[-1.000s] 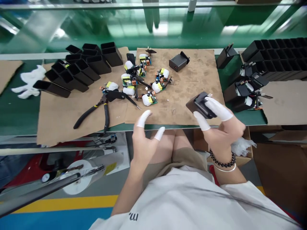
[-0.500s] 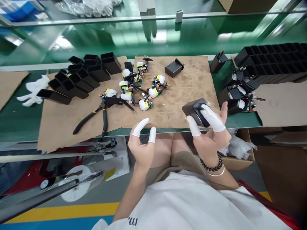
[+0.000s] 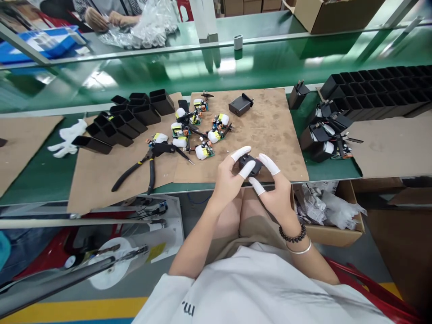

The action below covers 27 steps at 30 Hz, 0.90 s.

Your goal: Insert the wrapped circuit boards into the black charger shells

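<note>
In front of me, at the near edge of the cardboard, a black power adapter (image 3: 254, 166) is between my two hands. My left hand (image 3: 229, 182) pinches its left side with thumb and index finger. The fingers of my right hand (image 3: 277, 195) close on its right side. White finger cots cover the thumb and index finger of both hands. Beyond the hands lies another black adapter (image 3: 240, 105) on its side. Several small circuit boards (image 3: 202, 150) with white and yellow parts are left of it, beside black-handled pliers (image 3: 150, 157).
Empty black housings (image 3: 124, 118) stand at the left near a white glove (image 3: 69, 138). More housings (image 3: 374, 92) fill the back right, with an adapter (image 3: 298, 94) and boards nearby. A box of plastic bags (image 3: 332, 211) sits below the table edge. Across the bench are another person's hands (image 3: 108, 19).
My right hand has brought the adapter left and turned it. My left hand has moved right and taken hold of it too. The view has shifted, showing a person opposite.
</note>
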Available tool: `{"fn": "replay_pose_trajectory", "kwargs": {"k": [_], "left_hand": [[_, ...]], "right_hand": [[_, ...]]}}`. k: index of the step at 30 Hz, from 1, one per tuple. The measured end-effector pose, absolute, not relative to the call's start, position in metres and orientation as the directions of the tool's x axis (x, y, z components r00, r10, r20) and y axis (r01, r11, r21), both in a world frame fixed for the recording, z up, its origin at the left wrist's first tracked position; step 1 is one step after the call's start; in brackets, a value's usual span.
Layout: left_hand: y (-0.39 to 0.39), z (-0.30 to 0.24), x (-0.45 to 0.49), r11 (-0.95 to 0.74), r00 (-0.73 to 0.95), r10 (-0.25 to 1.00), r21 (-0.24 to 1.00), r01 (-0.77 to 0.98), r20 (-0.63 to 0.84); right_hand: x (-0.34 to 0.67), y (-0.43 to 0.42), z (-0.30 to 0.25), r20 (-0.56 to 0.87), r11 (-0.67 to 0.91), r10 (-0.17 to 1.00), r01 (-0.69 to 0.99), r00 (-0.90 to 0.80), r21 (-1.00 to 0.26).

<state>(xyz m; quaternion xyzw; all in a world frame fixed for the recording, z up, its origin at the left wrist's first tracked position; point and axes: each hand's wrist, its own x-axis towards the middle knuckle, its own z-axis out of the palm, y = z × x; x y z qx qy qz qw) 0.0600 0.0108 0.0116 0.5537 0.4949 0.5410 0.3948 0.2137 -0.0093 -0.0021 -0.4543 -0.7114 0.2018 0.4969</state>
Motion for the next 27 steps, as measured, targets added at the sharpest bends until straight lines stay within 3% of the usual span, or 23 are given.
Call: {"fn": "replay_pose_trajectory", "kwargs": {"k": [3, 6, 12, 16, 19, 23, 27], "left_hand": [[0.019, 0.02, 0.062, -0.14, -0.151, 0.976, 0.985, 0.105, 0.155], [0.026, 0.024, 0.062, -0.067, -0.21, 0.976, 0.998, -0.019, 0.061], [0.037, 0.03, 0.055, 0.143, -0.09, 0.981, 0.954, -0.265, -0.172], [0.031, 0.03, 0.053, 0.121, -0.025, 0.991, 0.949, -0.292, -0.134], [0.019, 0.021, 0.049, 0.032, 0.039, 0.999, 0.965, -0.262, -0.023], [0.003, 0.01, 0.04, -0.059, 0.17, 0.983, 0.998, -0.032, 0.064], [-0.011, 0.017, 0.044, -0.056, 0.118, 0.992, 0.998, 0.025, 0.053]], "right_hand": [[0.211, -0.012, -0.005, 0.485, 0.467, 0.871, 0.428, -0.074, -0.774], [0.209, -0.012, -0.008, 0.482, 0.458, 0.874, 0.44, -0.063, -0.772], [0.209, -0.009, -0.011, 0.514, 0.48, 0.857, 0.432, -0.043, -0.764], [0.209, -0.009, -0.016, 0.525, 0.471, 0.851, 0.462, -0.012, -0.752], [0.209, -0.009, -0.019, 0.495, 0.444, 0.869, 0.425, 0.013, -0.789], [0.209, -0.01, -0.015, 0.404, 0.378, 0.913, 0.259, 0.055, -0.889], [0.21, -0.013, 0.005, 0.063, 0.067, 0.998, -0.202, 0.026, -0.977]]}}
